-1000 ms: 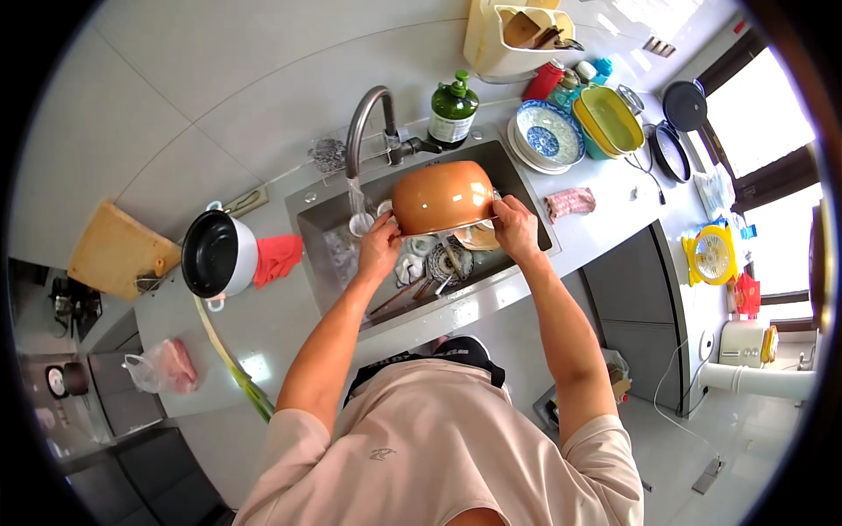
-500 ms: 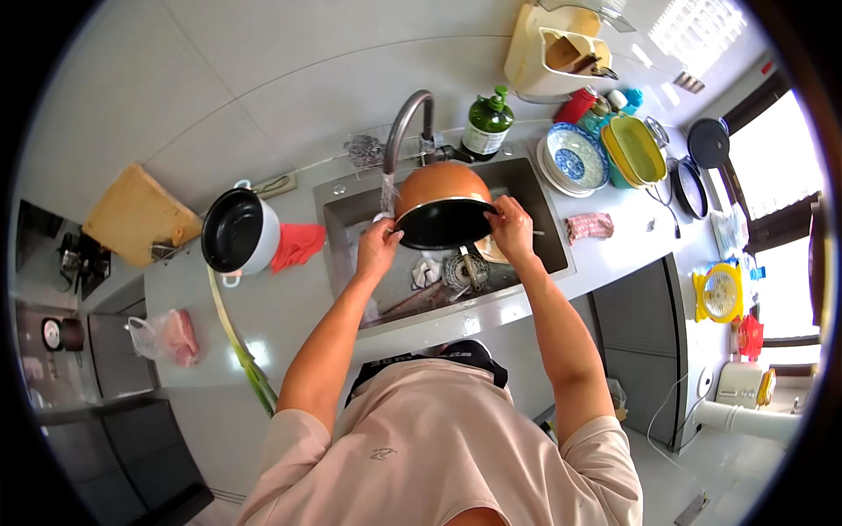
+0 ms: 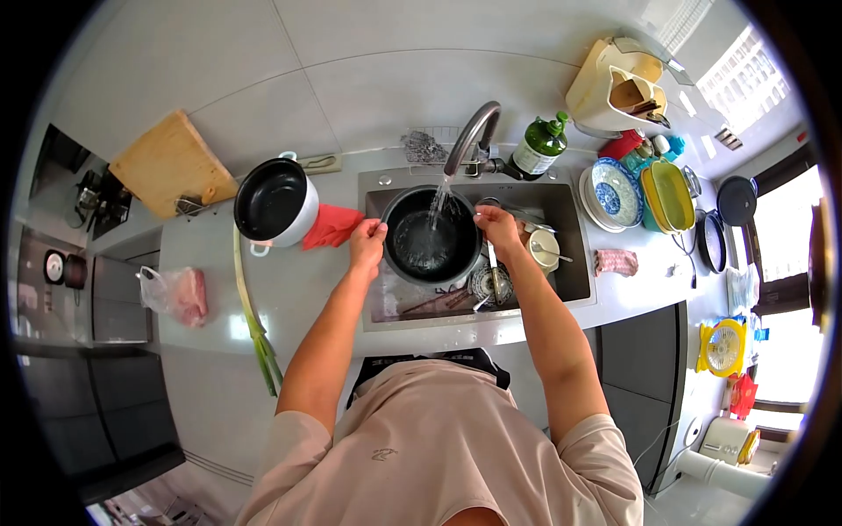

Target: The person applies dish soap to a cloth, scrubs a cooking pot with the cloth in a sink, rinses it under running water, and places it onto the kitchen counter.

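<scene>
A black-lined pot (image 3: 430, 247) is held upright over the sink (image 3: 574, 263), its mouth facing up. Water from the curved faucet (image 3: 472, 131) runs into it. My left hand (image 3: 367, 247) grips the pot's rim on the left side, fingers closed. On the right side of the rim, my right hand (image 3: 498, 228) is closed on it too. Beside and below the pot lie a knife (image 3: 495, 276), a glass dish (image 3: 481, 285) and a pale bowl with a spoon (image 3: 544, 248). The pot hides part of the sink floor.
Left of the sink are a white pot (image 3: 279, 206), red cloth (image 3: 331, 226), scallion (image 3: 250, 307), bagged meat (image 3: 186, 296) and a cutting board (image 3: 171, 167). Right stand a green soap bottle (image 3: 539, 147), stacked plates (image 3: 614, 195), a pink patterned cloth (image 3: 616, 261) and yellow-green tray (image 3: 671, 200).
The pot has turned from tipped forward, orange outside showing, to upright under the faucet stream. Both hands still hold its rim. The camera view has shifted left.
</scene>
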Demonstrator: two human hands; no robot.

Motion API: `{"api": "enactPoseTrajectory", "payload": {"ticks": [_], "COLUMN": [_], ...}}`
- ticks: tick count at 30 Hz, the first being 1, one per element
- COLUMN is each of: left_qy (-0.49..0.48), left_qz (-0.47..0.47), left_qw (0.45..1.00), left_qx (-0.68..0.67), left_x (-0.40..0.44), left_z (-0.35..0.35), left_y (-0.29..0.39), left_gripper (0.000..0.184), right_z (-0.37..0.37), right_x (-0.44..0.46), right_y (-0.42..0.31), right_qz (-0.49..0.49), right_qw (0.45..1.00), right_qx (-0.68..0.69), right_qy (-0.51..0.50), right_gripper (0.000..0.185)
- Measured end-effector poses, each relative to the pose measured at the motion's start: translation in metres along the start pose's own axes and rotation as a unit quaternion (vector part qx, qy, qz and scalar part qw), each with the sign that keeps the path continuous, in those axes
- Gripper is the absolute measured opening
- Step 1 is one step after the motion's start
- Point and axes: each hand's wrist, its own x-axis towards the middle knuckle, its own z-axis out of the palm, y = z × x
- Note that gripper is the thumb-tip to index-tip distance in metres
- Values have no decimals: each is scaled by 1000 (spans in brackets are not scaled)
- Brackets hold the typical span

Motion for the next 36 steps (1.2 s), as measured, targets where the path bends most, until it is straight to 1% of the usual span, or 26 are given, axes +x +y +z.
{"api": "enactPoseTrajectory", "payload": {"ticks": [1,2,3,4,6,7,8,10,11,12,14,16,18,20,22,23,24,26,27,29,30,31,32,33,34,36], "left_qy": [2,-6,-15,-14,-45,-81,-81,-65,-36,-50,-46,-50,-85,-115,-109,-106,-70,-54,-55,-71,-78,-90,-98,-124,-134,-135], "left_qz": [0,-19,-39,-38,-78,-64,-62,-78,-122,-137,-151,-131,-118,-144,-156,-169,-177,-156,-155,-94,-96,-89,-80,-112,-115,-143], "left_qw": [1000,1000,999,999,996,993,993,985,991,989,986,989,989,983,982,979,981,984,984,993,992,989,983,981,978,974], "left_qx": [-1,-9,-17,-17,10,62,63,140,51,20,-45,-39,10,7,16,31,30,61,64,22,20,79,136,101,109,111], "left_x": [-1,-1,-2,-9,-21,-13,-4,3,5,9,7,-1,-9,-25,-22,-23,-20,0,8,14,8,0,-8,-11,-14,-15], "left_z": [-1,0,2,7,14,12,5,-6,-14,-25,-22,5,29,39,22,9,-1,-19,-14,4,18,34,46,51,49,27], "left_y": [1,3,7,20,43,38,35,47,55,62,76,73,41,26,15,9,15,27,38,60,66,68,71,57,41,20], "left_gripper": [19,19,18,18,19,28,28,28,28,26,25,28,28,26,25,24,24,25,25,25,25,27,28,28,28,25], "right_z": [0,-1,-5,-4,-4,1,10,30,38,42,45,23,-7,-25,-22,-17,6,33,37,24,14,1,-16,-25,-32,-20], "right_x": [-1,-2,6,2,-7,-12,-19,-14,-3,7,17,16,0,-13,-23,-10,-17,2,10,8,7,9,1,-8,-11,-13], "right_y": [1,2,17,17,20,20,23,22,21,11,-23,-50,-63,-37,2,36,23,25,19,-12,-23,-22,-18,-11,2,40], "right_qz": [14,28,22,22,69,38,52,48,11,12,-11,-75,-31,-9,15,34,24,15,-4,-14,-26,-19,-12,3,18,48], "right_qw": [999,998,999,999,993,972,962,960,964,965,982,957,949,954,956,967,968,975,976,970,965,981,977,966,952,957], "right_qx": [-28,-57,-38,-37,-72,-203,-229,-247,-242,-241,-163,-248,-276,-261,-254,-220,-228,-191,-185,-196,-209,-123,-139,-197,-252,-231], "right_qy": [-10,-20,-23,-24,55,110,138,125,107,108,90,128,146,149,145,123,106,113,118,140,157,149,159,165,170,167], "right_gripper": [24,24,24,24,14,19,27,29,27,27,27,25,24,25,25,26,24,25,27,28,28,24,21,21,21,21]}}
